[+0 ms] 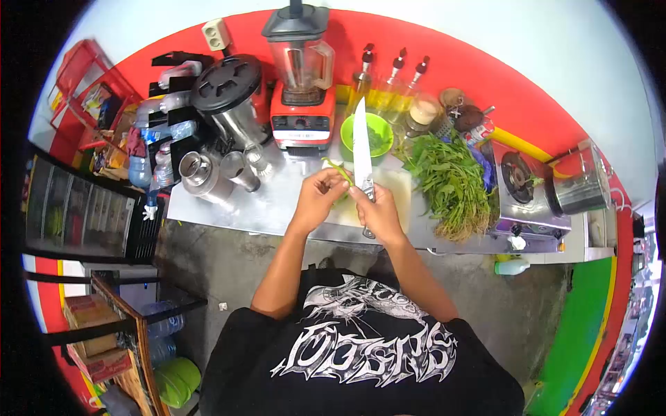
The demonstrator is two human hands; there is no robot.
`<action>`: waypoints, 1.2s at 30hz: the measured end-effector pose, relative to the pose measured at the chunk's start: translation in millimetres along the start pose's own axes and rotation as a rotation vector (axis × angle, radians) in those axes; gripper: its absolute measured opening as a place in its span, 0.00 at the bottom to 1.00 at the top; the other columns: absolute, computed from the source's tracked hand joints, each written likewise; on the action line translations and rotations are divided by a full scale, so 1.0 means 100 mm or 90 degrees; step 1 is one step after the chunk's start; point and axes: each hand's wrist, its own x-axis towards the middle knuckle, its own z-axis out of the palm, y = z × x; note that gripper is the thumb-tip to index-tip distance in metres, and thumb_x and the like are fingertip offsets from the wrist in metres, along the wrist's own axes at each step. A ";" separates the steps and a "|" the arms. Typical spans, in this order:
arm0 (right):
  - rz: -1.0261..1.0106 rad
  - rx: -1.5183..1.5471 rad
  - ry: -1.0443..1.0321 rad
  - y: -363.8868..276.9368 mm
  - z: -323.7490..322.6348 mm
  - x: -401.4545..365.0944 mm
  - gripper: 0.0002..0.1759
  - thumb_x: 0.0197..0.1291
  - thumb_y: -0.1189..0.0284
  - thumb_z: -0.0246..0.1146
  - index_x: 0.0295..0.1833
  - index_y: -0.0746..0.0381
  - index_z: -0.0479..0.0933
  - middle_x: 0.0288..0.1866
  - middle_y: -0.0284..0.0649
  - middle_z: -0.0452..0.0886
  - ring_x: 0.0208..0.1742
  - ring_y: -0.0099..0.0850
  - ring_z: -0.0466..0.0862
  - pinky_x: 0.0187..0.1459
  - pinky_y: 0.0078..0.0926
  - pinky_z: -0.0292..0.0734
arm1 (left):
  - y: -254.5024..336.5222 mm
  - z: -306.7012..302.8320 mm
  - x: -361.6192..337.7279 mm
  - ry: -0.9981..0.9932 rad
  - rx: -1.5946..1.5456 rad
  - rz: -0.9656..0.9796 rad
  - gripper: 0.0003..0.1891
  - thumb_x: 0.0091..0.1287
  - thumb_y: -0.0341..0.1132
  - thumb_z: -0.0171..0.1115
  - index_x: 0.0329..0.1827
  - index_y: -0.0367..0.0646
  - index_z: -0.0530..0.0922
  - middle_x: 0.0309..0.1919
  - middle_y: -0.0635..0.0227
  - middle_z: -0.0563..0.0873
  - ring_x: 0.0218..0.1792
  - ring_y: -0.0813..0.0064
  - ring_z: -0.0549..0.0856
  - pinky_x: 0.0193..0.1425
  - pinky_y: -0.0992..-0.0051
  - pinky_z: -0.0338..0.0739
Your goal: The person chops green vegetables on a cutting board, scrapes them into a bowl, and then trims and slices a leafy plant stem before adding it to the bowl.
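My left hand (319, 197) pinches a slim green chili (337, 168) between thumb and fingertips. My right hand (381, 213) is wrapped around the handle of a kitchen knife (361, 142), its broad blade pointing up and away from me. The right thumb sits close to the chili's lower end. Both hands are above a pale cutting board (397, 186), where a bit of green shows partly hidden by my hands. Just behind the blade stands a bright green bowl (347, 133) with something green inside.
A red blender (300, 114) stands behind on the steel counter (277, 208). Leafy greens with roots (451, 184) lie to the right, beside a gas stove (517, 184) with a metal pot (581, 191). Metal cups (239, 170) stand left; oil bottles (395, 87) line the back.
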 end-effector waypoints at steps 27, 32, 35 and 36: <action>-0.200 -0.246 -0.181 -0.17 -0.12 -0.53 0.27 0.70 0.69 0.67 0.73 0.63 0.75 0.37 0.40 0.82 0.35 0.25 0.79 0.39 0.25 0.75 | 0.28 -0.11 -0.42 0.178 -0.212 -0.115 0.09 0.74 0.33 0.66 0.51 0.36 0.84 0.39 0.71 0.89 0.39 0.84 0.84 0.48 0.80 0.79; -0.271 -0.379 -0.212 -0.44 -0.12 -0.53 0.28 0.66 0.68 0.70 0.71 0.57 0.78 0.41 0.48 0.85 0.37 0.39 0.83 0.44 0.33 0.79 | 0.31 -0.10 -0.42 0.127 -0.213 -0.120 0.08 0.72 0.35 0.69 0.48 0.41 0.85 0.32 0.75 0.87 0.31 0.86 0.82 0.37 0.83 0.76; -0.296 -0.454 -0.222 -0.52 -0.10 -0.52 0.28 0.64 0.67 0.71 0.70 0.55 0.79 0.42 0.50 0.86 0.39 0.45 0.85 0.45 0.35 0.80 | 0.27 -0.13 -0.39 0.104 -0.254 -0.095 0.07 0.73 0.34 0.69 0.48 0.41 0.86 0.32 0.75 0.88 0.30 0.87 0.81 0.36 0.84 0.75; -0.300 -0.453 -0.218 -0.54 -0.08 -0.52 0.28 0.64 0.65 0.71 0.70 0.56 0.79 0.42 0.50 0.86 0.40 0.45 0.85 0.45 0.36 0.80 | 0.31 -0.11 -0.38 0.114 -0.257 -0.094 0.07 0.73 0.33 0.68 0.48 0.40 0.86 0.32 0.75 0.88 0.30 0.88 0.81 0.36 0.84 0.75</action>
